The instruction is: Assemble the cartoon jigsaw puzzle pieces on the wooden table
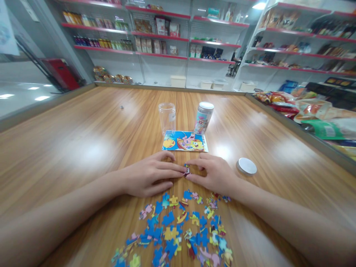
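Note:
Between my hands, a small dark, multicoloured jigsaw puzzle piece (187,170) lies on the wooden table. My right hand (213,172) pinches it between thumb and index finger. My left hand (151,174) rests with its fingers stretched out, one fingertip touching the piece's left side. Loose jigsaw pieces (170,233), mostly blue, yellow and pink, are scattered on the near side of my hands. Just beyond my fingers lies a cartoon picture sheet (185,141) on a blue ground.
Behind the sheet stand a clear open jar (167,120) and a labelled canister (204,118) with a silver lid. A loose round lid (246,166) lies right of my right hand. Packaged goods (319,111) crowd beyond the table's right edge. Stocked shelves (160,35) line the back.

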`<action>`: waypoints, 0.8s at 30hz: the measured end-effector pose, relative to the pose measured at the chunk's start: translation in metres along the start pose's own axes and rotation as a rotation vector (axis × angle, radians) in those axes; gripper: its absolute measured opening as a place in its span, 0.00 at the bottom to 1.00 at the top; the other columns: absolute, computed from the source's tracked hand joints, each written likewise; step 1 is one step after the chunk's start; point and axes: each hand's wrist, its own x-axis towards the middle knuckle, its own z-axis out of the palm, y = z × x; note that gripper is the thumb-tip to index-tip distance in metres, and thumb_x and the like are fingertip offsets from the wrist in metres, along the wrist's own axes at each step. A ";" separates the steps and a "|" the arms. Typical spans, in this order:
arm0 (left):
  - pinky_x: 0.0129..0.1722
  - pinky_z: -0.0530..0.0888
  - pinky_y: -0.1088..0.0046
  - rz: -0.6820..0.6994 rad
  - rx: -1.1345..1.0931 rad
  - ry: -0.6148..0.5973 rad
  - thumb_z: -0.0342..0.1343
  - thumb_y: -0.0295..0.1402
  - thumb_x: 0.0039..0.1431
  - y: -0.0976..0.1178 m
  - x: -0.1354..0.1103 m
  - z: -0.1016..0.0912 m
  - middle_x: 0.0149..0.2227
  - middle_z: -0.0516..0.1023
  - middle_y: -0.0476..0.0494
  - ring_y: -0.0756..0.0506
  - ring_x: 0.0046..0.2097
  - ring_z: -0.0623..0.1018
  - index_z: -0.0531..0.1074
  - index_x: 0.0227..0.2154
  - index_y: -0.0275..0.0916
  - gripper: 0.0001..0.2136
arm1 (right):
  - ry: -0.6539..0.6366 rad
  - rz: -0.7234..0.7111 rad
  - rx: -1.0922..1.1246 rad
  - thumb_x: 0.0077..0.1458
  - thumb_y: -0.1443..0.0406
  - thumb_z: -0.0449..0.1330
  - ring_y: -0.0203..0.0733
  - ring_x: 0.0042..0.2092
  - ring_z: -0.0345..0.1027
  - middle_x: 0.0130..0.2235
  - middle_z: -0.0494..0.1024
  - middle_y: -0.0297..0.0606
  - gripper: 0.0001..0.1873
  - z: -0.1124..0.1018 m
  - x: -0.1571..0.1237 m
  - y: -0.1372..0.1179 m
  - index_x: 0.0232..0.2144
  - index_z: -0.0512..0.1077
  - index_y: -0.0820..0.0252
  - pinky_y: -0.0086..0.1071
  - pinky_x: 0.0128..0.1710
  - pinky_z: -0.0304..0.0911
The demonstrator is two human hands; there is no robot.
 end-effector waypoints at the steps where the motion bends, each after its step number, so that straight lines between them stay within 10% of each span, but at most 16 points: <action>1: 0.63 0.69 0.52 0.005 0.008 -0.008 0.55 0.27 0.65 0.000 0.000 0.000 0.60 0.75 0.38 0.39 0.58 0.73 0.67 0.62 0.40 0.23 | -0.003 0.000 -0.001 0.60 0.53 0.65 0.40 0.35 0.69 0.34 0.75 0.36 0.19 0.000 0.000 0.000 0.50 0.79 0.53 0.33 0.36 0.62; 24: 0.54 0.75 0.60 -0.092 0.049 0.210 0.58 0.24 0.63 -0.005 -0.010 -0.010 0.50 0.78 0.44 0.41 0.53 0.75 0.74 0.52 0.44 0.17 | -0.015 -0.031 0.095 0.64 0.54 0.62 0.35 0.32 0.63 0.32 0.76 0.33 0.15 -0.010 -0.002 -0.005 0.46 0.79 0.56 0.29 0.31 0.55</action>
